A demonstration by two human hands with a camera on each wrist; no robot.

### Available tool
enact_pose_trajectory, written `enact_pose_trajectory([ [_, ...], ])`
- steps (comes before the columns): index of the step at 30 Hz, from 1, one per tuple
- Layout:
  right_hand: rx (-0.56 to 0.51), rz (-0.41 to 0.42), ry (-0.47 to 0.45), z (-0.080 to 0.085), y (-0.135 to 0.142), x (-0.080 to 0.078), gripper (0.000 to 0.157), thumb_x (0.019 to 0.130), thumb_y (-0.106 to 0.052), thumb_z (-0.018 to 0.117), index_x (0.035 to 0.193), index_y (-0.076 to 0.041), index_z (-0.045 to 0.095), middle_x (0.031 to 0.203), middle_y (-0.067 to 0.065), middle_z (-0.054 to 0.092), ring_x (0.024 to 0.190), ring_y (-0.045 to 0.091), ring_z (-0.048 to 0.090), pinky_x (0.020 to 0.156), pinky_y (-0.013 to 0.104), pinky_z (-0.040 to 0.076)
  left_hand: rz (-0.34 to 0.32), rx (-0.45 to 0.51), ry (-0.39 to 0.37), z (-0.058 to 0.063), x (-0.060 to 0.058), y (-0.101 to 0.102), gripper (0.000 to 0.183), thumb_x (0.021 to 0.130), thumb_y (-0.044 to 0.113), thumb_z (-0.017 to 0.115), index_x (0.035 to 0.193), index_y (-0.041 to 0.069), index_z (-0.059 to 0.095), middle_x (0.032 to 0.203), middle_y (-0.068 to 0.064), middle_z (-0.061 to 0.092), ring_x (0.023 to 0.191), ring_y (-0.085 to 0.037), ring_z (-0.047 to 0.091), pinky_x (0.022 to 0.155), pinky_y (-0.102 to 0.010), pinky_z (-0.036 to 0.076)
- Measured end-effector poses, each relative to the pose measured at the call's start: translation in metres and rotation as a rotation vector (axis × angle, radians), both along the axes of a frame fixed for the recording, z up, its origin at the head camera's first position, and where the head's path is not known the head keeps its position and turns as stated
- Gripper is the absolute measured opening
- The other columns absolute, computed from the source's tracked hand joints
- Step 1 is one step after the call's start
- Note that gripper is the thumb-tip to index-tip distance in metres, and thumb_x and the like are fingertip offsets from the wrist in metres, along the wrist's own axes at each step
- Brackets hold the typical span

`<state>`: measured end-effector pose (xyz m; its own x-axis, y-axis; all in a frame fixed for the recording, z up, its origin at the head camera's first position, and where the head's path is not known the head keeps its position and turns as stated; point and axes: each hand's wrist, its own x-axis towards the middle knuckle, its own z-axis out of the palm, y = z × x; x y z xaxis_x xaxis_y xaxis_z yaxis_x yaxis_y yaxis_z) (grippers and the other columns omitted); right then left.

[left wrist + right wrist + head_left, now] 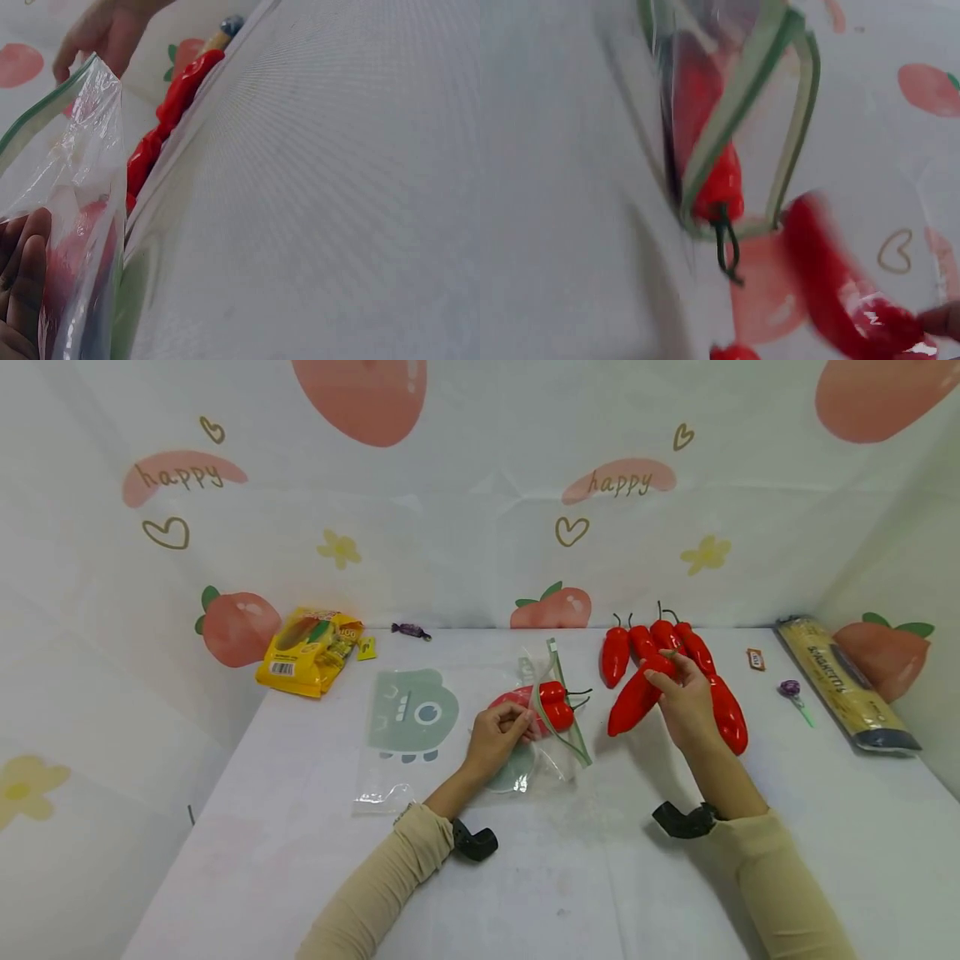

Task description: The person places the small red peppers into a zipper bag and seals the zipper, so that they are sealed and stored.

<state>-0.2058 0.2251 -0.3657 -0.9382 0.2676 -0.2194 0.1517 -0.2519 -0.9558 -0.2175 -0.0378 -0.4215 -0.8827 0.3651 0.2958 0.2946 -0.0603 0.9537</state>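
Sitting farthest left on the table (pixel 525 893) is one yellow sack (pixel 292 652), with one small yellow candy (pixel 367 648) just beside it and one purple candy (pixel 410 631) farther right, near the back edge. One flat bag (pixel 384 739), printed with a green one-eyed creature, lies in front of these. Next comes the left hand (pixel 497 742), thumb and fingers pinching the side of a second bag (pixel 553 760), whose green-edged mouth gapes to the right. Two red peppers (pixel 557 717) are in this bag, their two stems poking out past the mouth. Right of it, the right hand (pixel 686 697) grips one pepper (pixel 633 703) near its stem end, raised above the table, its tip slanting down toward the bag, apart from it. Behind and beside that hand lie at least five loose peppers (pixel 616 658); overlap hides the exact count. Farther right are one orange candy (pixel 756 660), one purple lollipop (pixel 790 688) and, rightmost, one spaghetti pack (pixel 847 685).
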Motion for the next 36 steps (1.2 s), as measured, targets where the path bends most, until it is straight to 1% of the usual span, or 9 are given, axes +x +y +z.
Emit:
enact_pose_trajectory([
  [4,-0.212,-0.006,0.086,-0.006,-0.017,0.003,0.041,0.085,-0.016,0.064,0.115,-0.022,0.037,0.143,0.0,0.033,0.133,0.02,0.033,0.109,0.032,0.029,0.007,-0.006,-0.002,0.0,0.0,0.0,0.017,0.09,0.003,0.056,0.089,-0.013,0.059,0.08,-0.032,0.063,0.065,-0.016,0.065,0.063,-0.022,0.056],
  [9,-0.167,0.092,0.028,-0.024,-0.033,0.011,0.032,0.089,-0.017,0.059,0.111,-0.023,0.037,0.147,0.001,0.035,0.131,0.017,0.036,0.109,0.031,0.028,0.011,-0.006,-0.023,0.0,0.0,0.0,0.017,0.089,0.003,0.056,0.09,-0.014,0.059,0.081,-0.033,0.064,0.066,-0.017,0.066,0.063,-0.022,0.057],
  [12,-0.029,0.177,-0.058,-0.038,-0.038,0.016,0.033,0.09,-0.024,0.057,0.118,-0.019,0.04,0.147,0.003,0.035,0.127,0.011,0.04,0.107,0.026,0.033,0.005,-0.002,-0.029,0.001,0.0,0.001,0.017,0.089,0.004,0.056,0.091,-0.014,0.059,0.083,-0.033,0.063,0.066,-0.016,0.066,0.065,-0.024,0.057],
  [17,0.288,0.33,-0.131,-0.058,-0.04,0.023,0.05,0.089,-0.037,0.056,0.127,-0.006,0.05,0.125,-0.003,0.06,0.101,0.0,0.055,0.089,0.015,0.048,0.009,-0.005,-0.019,0.001,0.0,0.001,0.017,0.09,0.004,0.056,0.092,-0.013,0.059,0.083,-0.032,0.063,0.065,-0.013,0.065,0.066,-0.023,0.057],
  [20,0.377,0.387,-0.12,-0.064,-0.04,0.024,0.049,0.088,-0.036,0.059,0.124,-0.004,0.054,0.112,-0.005,0.066,0.093,0.001,0.058,0.082,0.015,0.051,0.014,-0.008,-0.018,0.002,0.0,0.001,0.017,0.09,0.004,0.056,0.092,-0.013,0.059,0.082,-0.032,0.063,0.065,-0.011,0.065,0.066,-0.02,0.056],
  [23,0.421,0.409,-0.094,-0.064,-0.037,0.023,0.047,0.088,-0.036,0.06,0.124,-0.006,0.055,0.118,0.002,0.063,0.096,0.003,0.058,0.084,0.018,0.051,0.014,-0.008,-0.026,0.002,0.001,0.001,0.018,0.09,0.004,0.056,0.092,-0.014,0.059,0.082,-0.033,0.063,0.065,-0.012,0.065,0.066,-0.02,0.056],
  [28,0.405,0.362,0.007,-0.06,-0.021,0.019,0.052,0.089,-0.037,0.058,0.132,-0.01,0.048,0.13,0.006,0.056,0.102,-0.003,0.058,0.088,0.018,0.049,0.014,-0.011,-0.04,0.002,0.001,0.002,0.018,0.09,0.004,0.056,0.092,-0.013,0.059,0.083,-0.033,0.063,0.066,-0.016,0.065,0.066,-0.02,0.056],
  [34,0.315,0.186,0.161,-0.05,0.02,0.011,0.055,0.087,-0.03,0.06,0.137,-0.014,0.043,0.117,-0.015,0.063,0.1,-0.009,0.058,0.083,0.006,0.045,0.013,-0.009,-0.042,0.002,0.001,0.001,0.017,0.09,0.004,0.056,0.092,-0.014,0.059,0.083,-0.033,0.063,0.065,-0.012,0.064,0.065,-0.019,0.056],
  [36,0.309,0.109,0.197,-0.046,0.035,0.009,0.054,0.087,-0.025,0.062,0.136,-0.014,0.044,0.118,-0.014,0.063,0.1,-0.009,0.057,0.08,0.003,0.045,0.016,-0.005,-0.043,0.002,0.001,0.001,0.017,0.089,0.003,0.056,0.092,-0.014,0.059,0.082,-0.033,0.063,0.064,-0.009,0.063,0.065,-0.018,0.055],
])
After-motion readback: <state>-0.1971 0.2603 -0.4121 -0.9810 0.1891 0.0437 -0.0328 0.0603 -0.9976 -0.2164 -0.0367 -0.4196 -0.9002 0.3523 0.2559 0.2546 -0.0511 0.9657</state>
